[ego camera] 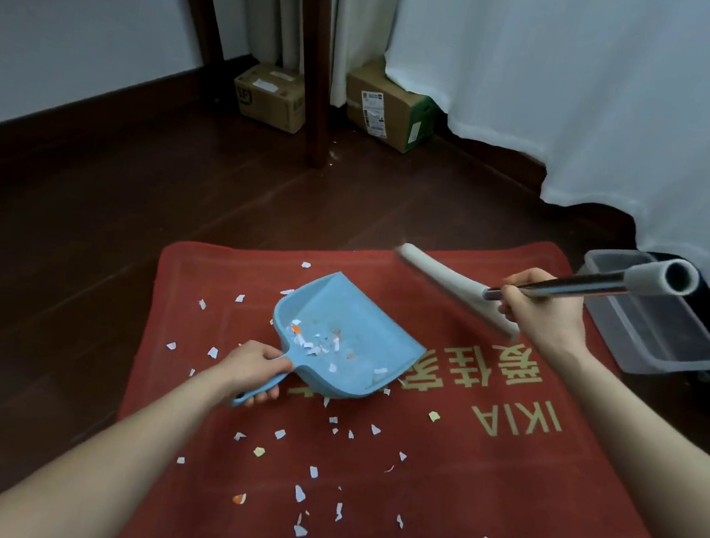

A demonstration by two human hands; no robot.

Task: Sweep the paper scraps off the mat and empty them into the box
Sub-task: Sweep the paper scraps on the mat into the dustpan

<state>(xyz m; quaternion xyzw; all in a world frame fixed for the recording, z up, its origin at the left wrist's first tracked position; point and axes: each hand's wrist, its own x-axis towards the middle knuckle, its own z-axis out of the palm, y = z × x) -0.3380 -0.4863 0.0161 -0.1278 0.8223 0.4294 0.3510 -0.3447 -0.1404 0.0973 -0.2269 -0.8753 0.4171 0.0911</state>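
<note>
On red mat (495, 493) | left hand (255, 366) grips blue plastic dustpan (354, 328) | right hand (539, 308) grips metal broom pole (578, 287)

Mat (472, 490): red, printed with gold lettering. Dustpan (354, 328): light blue. Paper scraps (299, 493): white, yellow, orange. Box (651, 351): translucent grey.

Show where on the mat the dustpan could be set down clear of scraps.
Barest: the right side of the mat, around the gold lettering, between the dustpan and the box. Crowded: the near middle and the left edge beside the dustpan, where scraps lie scattered.
</note>
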